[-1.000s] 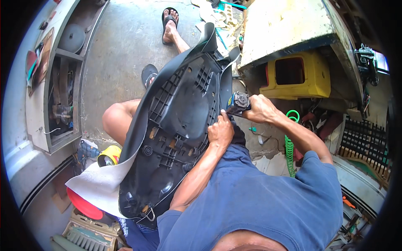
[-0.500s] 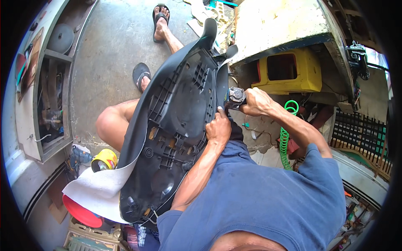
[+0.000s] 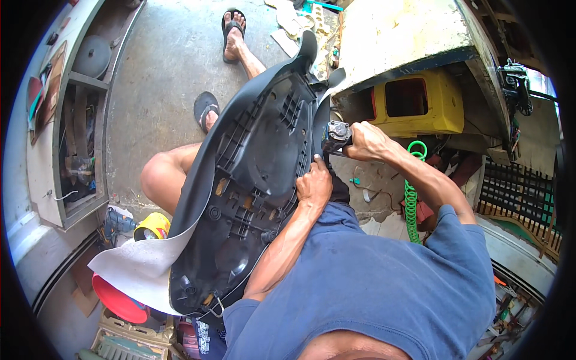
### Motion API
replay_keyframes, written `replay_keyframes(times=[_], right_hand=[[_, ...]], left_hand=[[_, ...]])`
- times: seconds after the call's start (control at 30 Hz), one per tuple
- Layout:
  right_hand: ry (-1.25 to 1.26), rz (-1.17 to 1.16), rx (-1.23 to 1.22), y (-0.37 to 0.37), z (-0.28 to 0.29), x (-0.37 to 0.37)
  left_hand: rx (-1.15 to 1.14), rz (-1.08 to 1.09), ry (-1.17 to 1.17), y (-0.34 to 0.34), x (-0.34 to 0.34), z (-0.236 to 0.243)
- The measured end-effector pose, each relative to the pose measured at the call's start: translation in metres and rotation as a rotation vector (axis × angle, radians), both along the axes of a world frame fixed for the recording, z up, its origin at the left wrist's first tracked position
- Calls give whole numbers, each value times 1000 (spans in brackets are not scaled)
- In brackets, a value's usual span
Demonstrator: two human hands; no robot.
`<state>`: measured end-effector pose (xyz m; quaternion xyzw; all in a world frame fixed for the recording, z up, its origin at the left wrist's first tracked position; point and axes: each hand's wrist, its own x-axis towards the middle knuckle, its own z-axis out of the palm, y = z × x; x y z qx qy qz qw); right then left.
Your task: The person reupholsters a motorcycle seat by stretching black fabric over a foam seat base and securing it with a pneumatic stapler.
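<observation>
A long motorcycle seat lies upside down across my lap, its ribbed black plastic base (image 3: pixel 261 159) facing up. Black cover material (image 3: pixel 219 135) wraps the far rim, and its pale underside (image 3: pixel 141 267) flares out loose at the lower left end. My left hand (image 3: pixel 314 185) is closed at the seat's near edge, index finger pointing along the rim, thumb side hidden. In my right hand (image 3: pixel 367 141) is a staple gun (image 3: pixel 336 134), gripped by its handle, its boxy head over the near rim just beyond my left fingertip. The gun's nose is hidden.
A green coiled air hose (image 3: pixel 411 204) hangs below my right forearm. Right of the seat's far end stands a worn bench (image 3: pixel 396 36) with a yellow casing (image 3: pixel 441 105) beneath. At left are a cabinet (image 3: pixel 90 78), a yellow can (image 3: pixel 153 227), a drill (image 3: pixel 117 222) and a red basin (image 3: pixel 120 300).
The view has shifted slightly, moving the surroundings a little. Both hands keep their places at the seat's near rim, and the staple gun stays in my right hand.
</observation>
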<state>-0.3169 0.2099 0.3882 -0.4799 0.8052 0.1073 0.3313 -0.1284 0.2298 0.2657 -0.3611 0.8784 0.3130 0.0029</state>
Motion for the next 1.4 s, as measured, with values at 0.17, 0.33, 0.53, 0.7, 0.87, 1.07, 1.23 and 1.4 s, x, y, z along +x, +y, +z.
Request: replay_keyframes(times=[0.17,0.33,0.53,0.7,0.87,1.07,1.23,1.4], right_hand=[[-55,-83,-57,-7,5,-12],[30,8,-22,-9,-6,-8],[56,2,-20,-11,-1,0],[-358,-374,-320,50,23,-38],[-432,-851,-848,123,79,-24],[-178,-953,-1081,158,99,-40],[-258,-939,-975,155,65,-9],[-430,-806,-666,160,43,26]], left_hand=[[19,27,9,-3,0,2],[-5,-4,28,-1,1,3],[-10,-12,18,-2,5,1],[-10,3,97,-12,14,55],[-12,-165,376,-24,101,97],[271,-82,297,-45,119,165],[493,-37,83,-40,107,151],[352,15,244,-31,65,115]])
